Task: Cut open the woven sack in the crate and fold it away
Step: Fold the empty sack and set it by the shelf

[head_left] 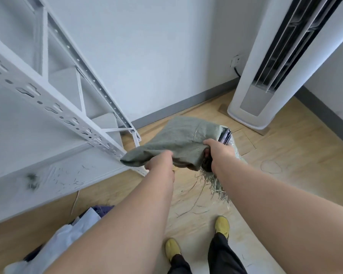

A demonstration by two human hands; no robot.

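Observation:
A grey-green woven sack (178,139) is held in the air in front of me, over the wooden floor. My left hand (159,161) grips its near left edge. My right hand (216,150) grips its near right edge, and a dark object is partly seen under that hand; I cannot tell what it is. A frayed fringe of loose threads (216,184) hangs from the sack below my right wrist. A dark edge with a silvery rim (225,135) shows behind the sack's right corner. No crate is clearly in view.
A white metal shelving rack (53,107) stands at the left, its low shelf close to the sack. A tall white floor air conditioner (265,76) stands at the back right. Loose threads litter the floor. White and purple bags (81,224) lie at lower left. My yellow shoes (222,227) are below.

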